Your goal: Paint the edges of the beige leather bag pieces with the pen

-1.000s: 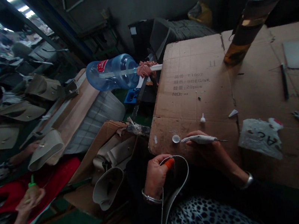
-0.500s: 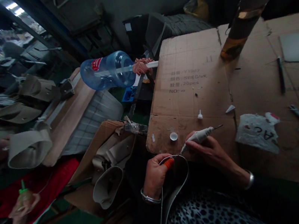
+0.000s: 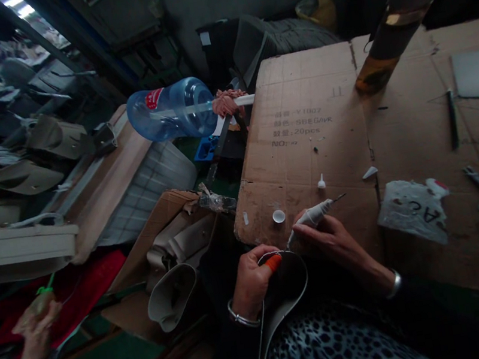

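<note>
left hand – clenched on the dark piece, its pale edge turned up over the lap for access | right hand – white tube gripped pen-style, nozzle slanted down to that edge (contact unclear) | small cap left close by on the cardboard.

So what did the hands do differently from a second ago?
The right hand tipped the white pen-like tool: it lay flat, and now its near end dips toward the dark curved piece while its thin tip points up and away. The left hand held that piece's edge throughout, and the small white cap stayed on the cardboard.
</note>
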{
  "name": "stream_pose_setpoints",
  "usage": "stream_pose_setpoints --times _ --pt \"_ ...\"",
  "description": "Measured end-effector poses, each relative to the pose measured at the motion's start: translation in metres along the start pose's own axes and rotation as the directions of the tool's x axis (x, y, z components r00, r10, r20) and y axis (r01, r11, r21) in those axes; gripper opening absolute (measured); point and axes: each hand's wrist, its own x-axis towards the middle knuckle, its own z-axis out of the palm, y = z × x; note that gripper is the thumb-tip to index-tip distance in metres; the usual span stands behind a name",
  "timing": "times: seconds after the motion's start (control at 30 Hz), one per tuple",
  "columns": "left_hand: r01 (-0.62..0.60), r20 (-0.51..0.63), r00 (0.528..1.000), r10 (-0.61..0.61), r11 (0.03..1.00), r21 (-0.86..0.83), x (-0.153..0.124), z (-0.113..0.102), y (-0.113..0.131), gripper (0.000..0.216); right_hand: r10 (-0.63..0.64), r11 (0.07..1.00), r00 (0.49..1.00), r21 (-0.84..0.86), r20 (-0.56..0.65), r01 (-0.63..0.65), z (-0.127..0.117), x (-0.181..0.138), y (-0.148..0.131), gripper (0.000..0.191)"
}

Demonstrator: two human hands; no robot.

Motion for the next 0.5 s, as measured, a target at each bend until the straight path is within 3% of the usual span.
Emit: stream_pose_setpoints --times 0.2,0.5 --pt "-0.008 0.011 1.0 0.009 1.0 -0.025 -0.003 0.006 -0.006 0.013 0.071 0.997 0.997 -0.036 0.024 -0.07 0.002 0.009 0.001 0.046" --pt "-0.02 0.031 0.999 0.019 0.999 0.035 -0.01 0.004 0.0 0.01 0.032 0.998 0.999 -0.055 -0.018 -0.033 0.014 0.004 -0.004 0.049"
